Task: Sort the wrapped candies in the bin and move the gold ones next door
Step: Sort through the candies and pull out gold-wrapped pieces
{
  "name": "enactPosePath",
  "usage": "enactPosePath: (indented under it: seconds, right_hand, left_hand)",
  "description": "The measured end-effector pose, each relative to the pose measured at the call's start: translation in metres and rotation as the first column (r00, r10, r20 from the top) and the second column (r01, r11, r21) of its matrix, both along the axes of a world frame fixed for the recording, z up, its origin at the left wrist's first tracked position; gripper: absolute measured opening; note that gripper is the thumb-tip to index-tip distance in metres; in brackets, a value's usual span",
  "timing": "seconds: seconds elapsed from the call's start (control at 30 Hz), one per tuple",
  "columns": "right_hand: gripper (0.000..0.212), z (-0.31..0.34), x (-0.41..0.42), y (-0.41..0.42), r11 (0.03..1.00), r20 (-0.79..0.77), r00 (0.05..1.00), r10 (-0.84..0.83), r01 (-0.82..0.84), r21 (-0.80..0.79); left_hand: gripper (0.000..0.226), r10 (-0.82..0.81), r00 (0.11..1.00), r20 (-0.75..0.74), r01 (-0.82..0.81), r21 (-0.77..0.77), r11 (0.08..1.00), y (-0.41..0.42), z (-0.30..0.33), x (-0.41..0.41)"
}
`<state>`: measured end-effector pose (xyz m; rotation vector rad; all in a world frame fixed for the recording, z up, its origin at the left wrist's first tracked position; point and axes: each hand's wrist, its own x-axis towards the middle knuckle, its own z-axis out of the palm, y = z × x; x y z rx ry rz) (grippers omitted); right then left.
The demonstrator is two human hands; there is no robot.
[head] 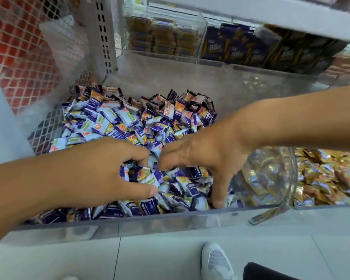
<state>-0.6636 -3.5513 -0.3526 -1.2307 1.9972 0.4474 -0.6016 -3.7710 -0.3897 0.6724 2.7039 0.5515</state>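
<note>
Both hands down in the clear bin point(129, 221) of purple/white wrapped candies point(113, 122); gold ones sit next door on the right.

Left hand point(101, 170) lies on the pile w/ fingers curled, thumb and fingertips closing round a few purple/orange-white wrappers near mid-bin. Right hand point(202, 156) reaches in from the right, fingers bent down into the heap, thumb pushed in by the front wall; can't tell if it actually has a candy pinched. Neighbouring compartment holds gold candies point(321, 174), seen partly through a clear divider point(289, 178) that stands between the two lots. Behind: upper shelf bins w/ dark blue "85%" packs point(236, 47) and tan packs point(162, 35). Left: white wire mesh point(18, 57) over red stock, slotted upright point(103, 33). Below: white shoe point(216, 261) on pale floor.
</note>
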Motion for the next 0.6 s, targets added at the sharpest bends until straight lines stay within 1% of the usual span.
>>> enactPosePath:
  seconds: [0.03, 0.07, 0.1, 0.13, 0.17, 0.2, 0.27, 0.33, 0.37, 0.4, 0.43, 0.47, 0.5, 0.53, 0.57, 0.6]
  right_hand:
    - [0.091, -0.001, 0.001, 0.004, 0.996, -0.054, 0.997, 0.058, -0.054, 0.074]
    - [0.069, -0.002, 0.0, 0.005, 0.984, -0.096, 0.99, 0.105, -0.089, 0.157]
    - [0.044, -0.003, -0.003, 0.006, 0.974, -0.116, 0.984, 0.135, -0.11, 0.199]
    - [0.024, -0.004, -0.008, 0.008, 0.974, -0.145, 0.977, 0.155, -0.127, 0.188]
    - [0.015, -0.002, -0.015, 0.011, 0.974, -0.203, 0.962, 0.181, -0.148, 0.169]
    - [0.013, 0.003, -0.022, 0.012, 0.973, -0.281, 0.939, 0.197, -0.152, 0.175]
    - [0.014, 0.021, -0.031, 0.014, 0.984, -0.429, 0.891, 0.148, -0.088, 0.156]
    - [0.016, 0.039, -0.034, 0.018, 0.998, -0.495, 0.866, 0.07, -0.058, 0.04]
    - [0.02, 0.042, -0.031, 0.018, 0.996, -0.522, 0.851, 0.062, -0.089, -0.026]
    - [0.03, 0.043, -0.022, 0.016, 0.987, -0.533, 0.844, 0.06, -0.13, -0.094]
    - [0.041, 0.035, -0.012, 0.012, 0.975, -0.486, 0.873, 0.043, -0.143, -0.17]
    - [0.049, 0.027, 0.001, 0.006, 0.956, -0.334, 0.942, 0.024, -0.119, -0.267]
    - [0.054, 0.019, 0.014, 0.001, 0.942, -0.115, 0.993, 0.017, -0.054, -0.331]
    - [0.056, 0.008, 0.021, -0.001, 0.941, 0.051, 0.999, 0.02, -0.002, -0.337]
    - [0.058, 0.0, 0.024, -0.002, 0.952, 0.125, 0.992, 0.031, 0.008, -0.306]
    - [0.058, -0.006, 0.023, -0.001, 0.964, 0.136, 0.989, 0.059, -0.021, -0.265]
  left_hand:
    - [0.07, 0.003, 1.0, 0.003, -0.003, -0.015, 1.0, -0.001, -0.001, 0.0]
    - [0.071, 0.007, 1.0, 0.0, -0.007, -0.025, 1.0, -0.001, -0.001, 0.0]
    - [0.07, 0.001, 1.0, -0.005, -0.002, -0.035, 0.999, -0.002, -0.001, -0.001]
    - [0.069, -0.007, 1.0, -0.01, 0.006, -0.042, 0.999, -0.003, -0.002, -0.001]
    - [0.066, -0.009, 1.0, -0.013, 0.009, -0.039, 0.999, -0.003, -0.002, -0.001]
    - [0.063, -0.01, 1.0, -0.013, 0.01, -0.036, 0.999, -0.005, -0.002, -0.002]
    - [0.054, -0.013, 1.0, -0.023, 0.012, -0.045, 0.999, -0.005, -0.001, -0.001]
    - [0.049, 0.0, 0.998, -0.066, -0.003, -0.051, 0.999, -0.005, -0.002, -0.001]
    - [0.048, 0.017, 0.996, -0.093, -0.022, -0.063, 0.998, -0.004, -0.001, -0.001]
    - [0.048, 0.034, 0.993, -0.114, -0.044, -0.09, 0.995, -0.005, -0.001, -0.001]
    - [0.051, 0.053, 0.991, -0.126, -0.067, -0.112, 0.991, -0.006, 0.0, -0.001]
    - [0.054, 0.068, 0.99, -0.121, -0.083, -0.127, 0.988, -0.008, 0.0, -0.001]
    - [0.056, 0.075, 0.99, -0.119, -0.09, -0.121, 0.989, -0.008, 0.001, -0.001]
    - [0.056, 0.076, 0.991, -0.114, -0.089, -0.111, 0.99, -0.007, 0.002, -0.001]
    - [0.055, 0.075, 0.99, -0.116, -0.087, -0.105, 0.991, -0.007, 0.002, 0.0]
    - [0.054, 0.08, 0.991, -0.103, -0.093, -0.121, 0.988, -0.006, 0.001, -0.001]
